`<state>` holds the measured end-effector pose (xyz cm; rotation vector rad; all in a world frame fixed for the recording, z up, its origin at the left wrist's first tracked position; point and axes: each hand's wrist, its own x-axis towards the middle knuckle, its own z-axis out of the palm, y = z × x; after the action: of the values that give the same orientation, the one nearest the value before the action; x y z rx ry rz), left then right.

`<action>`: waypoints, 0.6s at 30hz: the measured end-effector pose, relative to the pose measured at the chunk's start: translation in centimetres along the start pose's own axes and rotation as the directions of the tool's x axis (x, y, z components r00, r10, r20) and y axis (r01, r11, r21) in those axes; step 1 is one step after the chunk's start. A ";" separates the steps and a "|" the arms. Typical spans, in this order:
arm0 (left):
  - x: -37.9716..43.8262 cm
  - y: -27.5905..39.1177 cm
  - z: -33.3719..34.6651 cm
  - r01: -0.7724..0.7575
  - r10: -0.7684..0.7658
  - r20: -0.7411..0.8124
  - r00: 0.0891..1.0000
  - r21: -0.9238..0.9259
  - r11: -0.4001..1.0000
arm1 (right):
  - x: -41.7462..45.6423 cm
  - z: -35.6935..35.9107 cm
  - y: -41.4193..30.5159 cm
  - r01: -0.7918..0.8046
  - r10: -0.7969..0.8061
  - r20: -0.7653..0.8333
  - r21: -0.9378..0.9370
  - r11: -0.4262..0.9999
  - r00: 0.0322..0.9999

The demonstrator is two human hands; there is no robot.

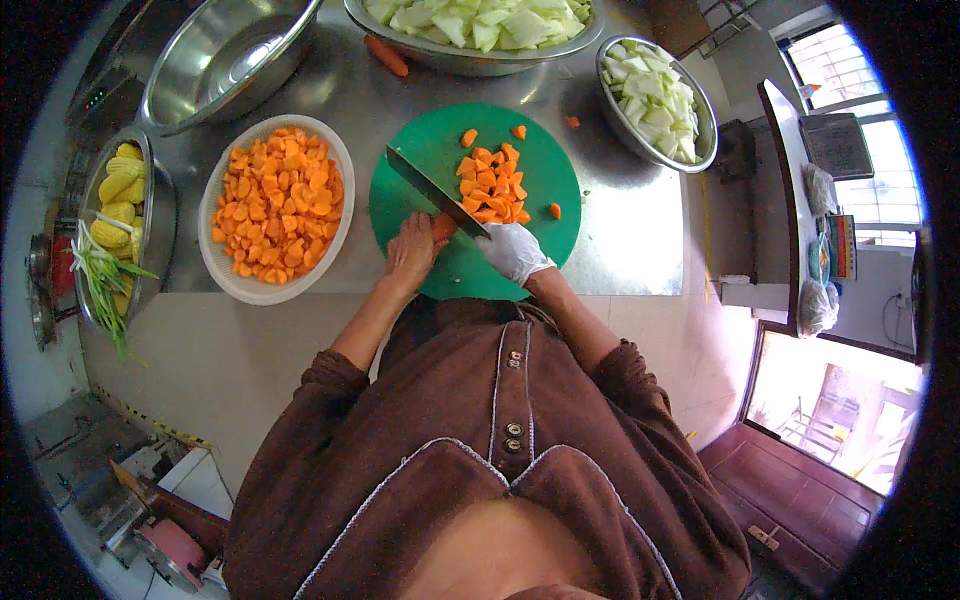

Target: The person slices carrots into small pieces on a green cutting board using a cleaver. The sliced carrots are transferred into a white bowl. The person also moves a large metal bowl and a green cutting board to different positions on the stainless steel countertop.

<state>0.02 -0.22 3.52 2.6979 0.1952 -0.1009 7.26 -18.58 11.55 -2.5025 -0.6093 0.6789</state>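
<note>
On a round green cutting board [409, 161], my bare left hand [412, 244] grips a carrot [444, 226], its fingers curled over it. My right hand [514, 251], in a white glove, is shut around the handle of a kitchen knife [435, 191]. The blade slants up and to the left across the board, right beside the carrot's end. To the right of the blade lies a heap of cut carrot chunks [491, 184], with a few loose pieces apart from it. The knife handle is hidden inside my glove.
Left of the board stands a white plastic basket [208, 225] of carrot chunks. Beyond it are a metal basin of corn and scallions [150, 202] and a large steel bowl [225, 67]. Bowls of pale green vegetable slices [480, 60] [709, 154] and a whole carrot [386, 56] sit at the back.
</note>
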 end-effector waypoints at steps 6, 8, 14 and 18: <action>-0.6 0.6 -1.1 0.173 -0.165 0.055 0.985 -0.191 0.966 | -0.4 2.0 2.0 -0.361 0.364 0.197 0.810 0.463 0.910; -0.8 0.8 -0.9 0.197 -0.190 0.055 0.980 -0.243 0.950 | -0.5 1.8 2.4 -0.337 0.350 0.148 0.746 0.575 0.925; -0.5 0.6 1.0 0.216 -0.194 0.096 0.976 -0.356 0.909 | -1.4 1.4 -1.2 -0.004 0.101 -0.273 0.333 0.943 0.957; -0.4 1.7 0.0 0.206 -0.177 0.136 0.975 -0.246 0.947 | 0.5 2.6 1.2 -0.245 0.221 0.119 0.269 0.931 0.968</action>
<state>-0.09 -1.84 4.25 2.3991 0.4078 -0.2656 6.54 -18.46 8.78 -2.3048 -0.2228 0.8983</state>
